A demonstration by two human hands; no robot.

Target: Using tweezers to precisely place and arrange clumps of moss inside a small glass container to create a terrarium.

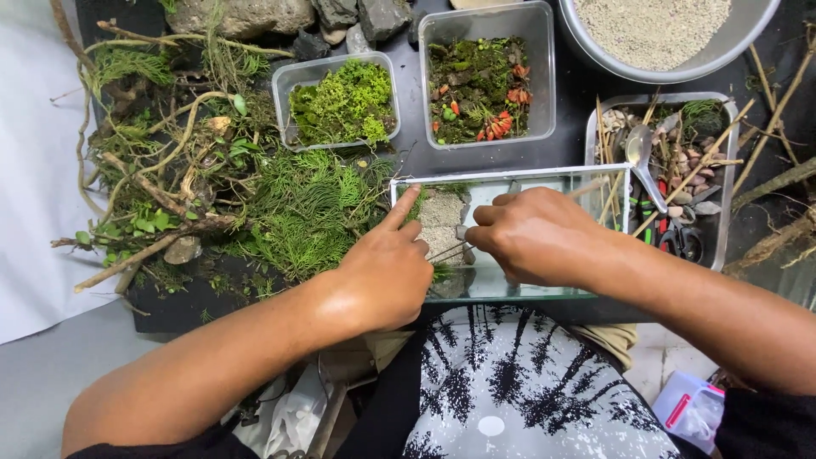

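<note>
Glass tank (pixel 544 174) under both hands, right hand (pixel 531 238) seemingly pinching tweezers (pixel 444 252), left hand (pixel 387 272) pointing.

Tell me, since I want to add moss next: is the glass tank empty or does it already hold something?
Not empty. The glass tank holds a grey stone with green bits beside it; both hands reach inside.

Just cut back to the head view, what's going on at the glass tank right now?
A person has both hands in a small glass tank on the dark table. The left hand points its forefinger down at the tank's back-left corner, by a mound of grey gravel and a bit of green moss. The right hand pinches thin metal tweezers aimed at the gravel. Tubs of moss, a bowl of sand and a tray of tools stand behind.
</note>
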